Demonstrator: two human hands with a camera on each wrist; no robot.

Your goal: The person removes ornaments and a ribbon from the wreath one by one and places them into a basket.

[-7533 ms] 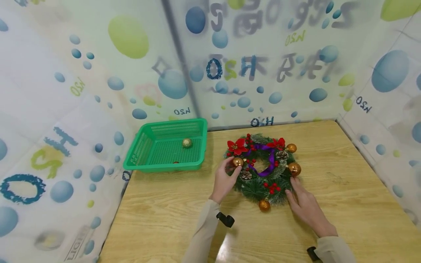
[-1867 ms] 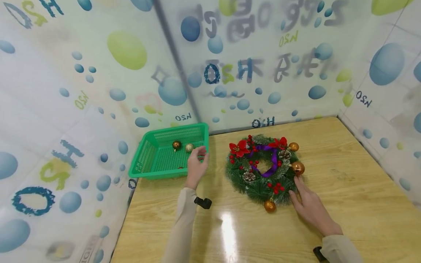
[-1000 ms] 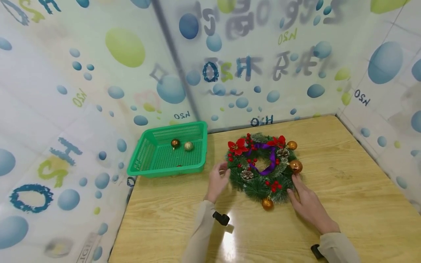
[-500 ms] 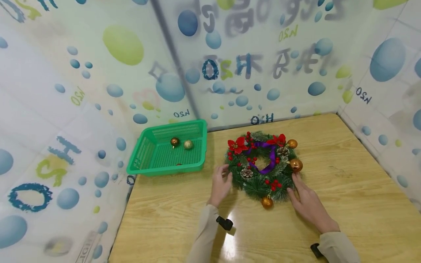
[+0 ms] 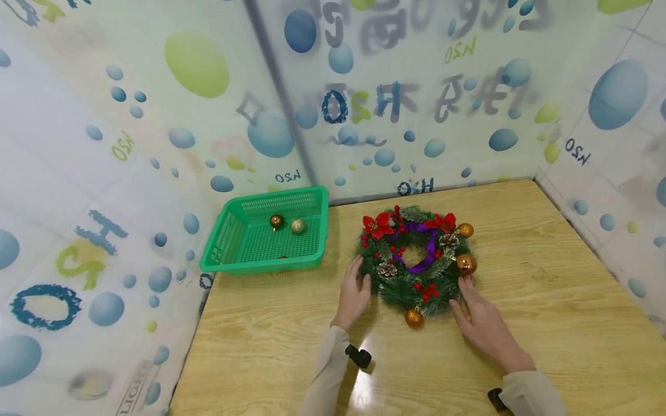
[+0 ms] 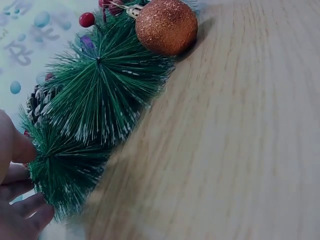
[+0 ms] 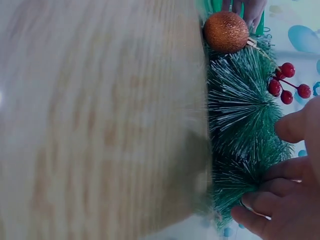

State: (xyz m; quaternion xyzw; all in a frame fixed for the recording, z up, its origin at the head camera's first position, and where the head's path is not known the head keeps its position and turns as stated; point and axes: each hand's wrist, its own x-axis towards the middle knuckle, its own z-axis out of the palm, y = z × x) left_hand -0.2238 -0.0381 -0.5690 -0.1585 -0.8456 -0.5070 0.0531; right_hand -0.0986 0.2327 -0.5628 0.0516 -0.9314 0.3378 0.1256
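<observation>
A green pine Christmas wreath (image 5: 403, 294) lies flat on the table, trimmed with red poinsettias (image 5: 378, 225), berries, pinecones (image 5: 387, 269), purple ribbon (image 5: 430, 254) and copper baubles. My left hand (image 5: 354, 297) holds its lower left edge between thumb and fingers. At the lower right edge, my right hand (image 5: 486, 326) has its thumb and fingers about the greenery, just below a shiny bauble (image 5: 466, 264). A glittery bauble (image 5: 414, 318) hangs from the near side, close up in the left wrist view. Some fingertips of both hands are hidden by the needles.
A green plastic basket (image 5: 260, 267) stands left of the wreath at the back of the wooden table (image 5: 270, 335). Inside are a brown bauble (image 5: 277, 221), a gold glitter bauble (image 5: 298, 226) and a partly hidden red item (image 5: 282, 257). Patterned walls edge the table.
The bauble pinched by my left hand at the wreath now lies in the basket. That hand has returned to the wreath's left edge. The wreath has just turned slightly clockwise.
</observation>
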